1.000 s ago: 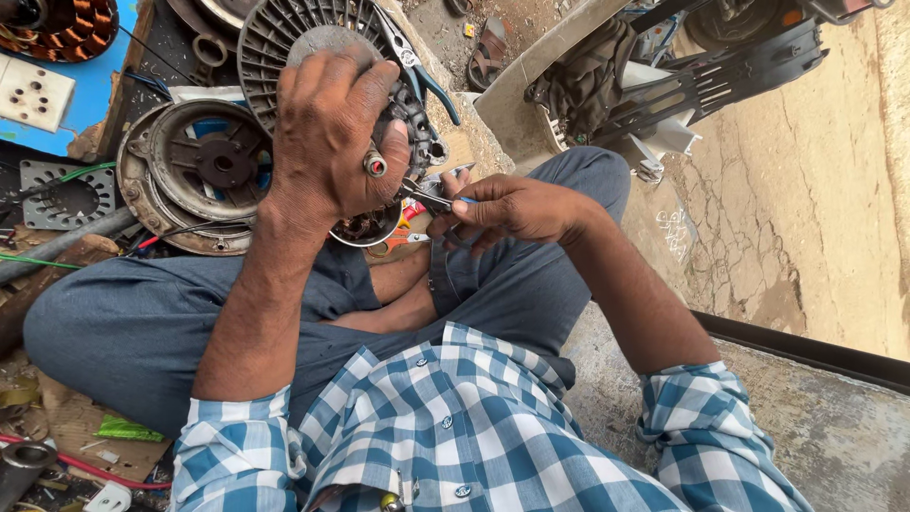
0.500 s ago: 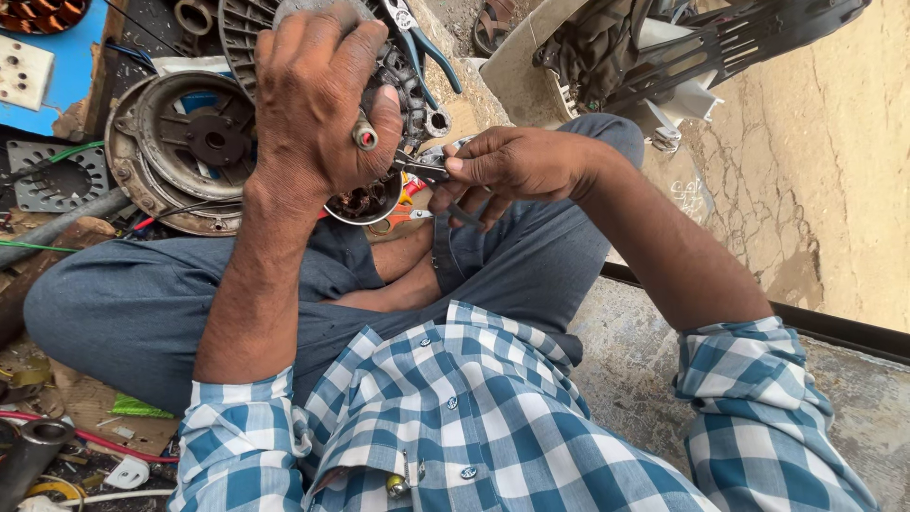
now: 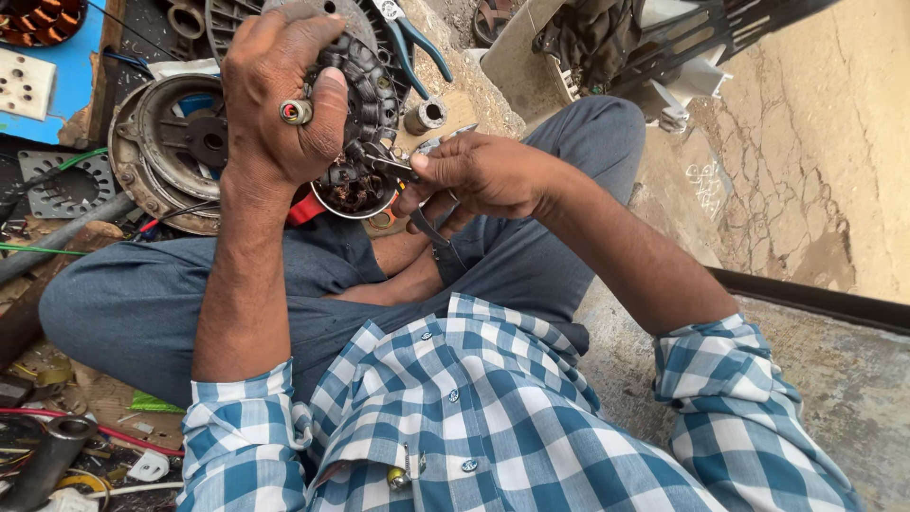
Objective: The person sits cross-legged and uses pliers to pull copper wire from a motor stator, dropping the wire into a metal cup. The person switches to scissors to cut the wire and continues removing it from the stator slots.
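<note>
My left hand (image 3: 284,95), with a ring on one finger, grips a round fan motor stator (image 3: 365,90) with dark copper windings, tilted over my lap. My right hand (image 3: 483,175) is shut on a small metal plier-like tool (image 3: 393,166) whose tip touches the windings near the stator's lower edge. My palm hides much of the stator's face. I sit cross-legged in grey trousers and a blue checked shirt.
A round metal motor cover (image 3: 166,142) lies at the left, with blue-handled pliers (image 3: 417,43) and a small metal sleeve (image 3: 425,116) beyond the stator. A blue board with a white switch plate (image 3: 24,81), a perforated plate (image 3: 62,185) and wires sit far left. A dismantled fan housing (image 3: 645,47) stands at the back right.
The view has come closer and shifted. The stator and both hands keep the same hold; the tool tip stays at the windings' lower edge.
</note>
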